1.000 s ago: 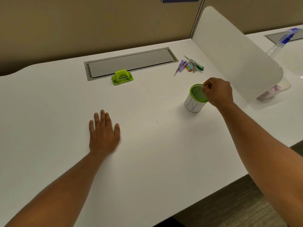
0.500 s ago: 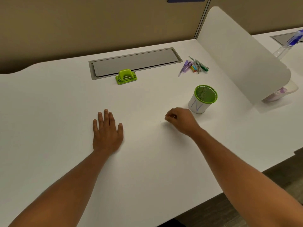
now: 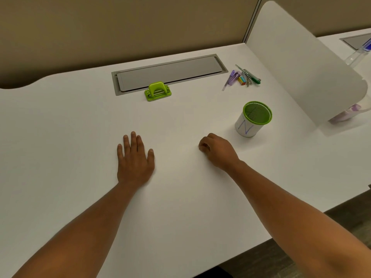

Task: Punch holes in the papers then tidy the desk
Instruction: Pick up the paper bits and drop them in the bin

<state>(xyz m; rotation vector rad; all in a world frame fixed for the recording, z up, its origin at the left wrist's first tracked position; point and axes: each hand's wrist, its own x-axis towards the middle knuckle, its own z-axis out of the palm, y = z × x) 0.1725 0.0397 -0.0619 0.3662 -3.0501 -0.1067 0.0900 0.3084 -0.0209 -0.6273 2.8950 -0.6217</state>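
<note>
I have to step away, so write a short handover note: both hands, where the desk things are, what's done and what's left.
Left hand lies flat on the desk. Right hand has curled fingertips at the surface; whether it pinches anything is too small to tell.
Green hole punch sits by the grey cable tray. Green-rimmed cup stands upright, right of the hands.
No papers visible.
Left: loose pens and clips still lie at the back right.
</note>
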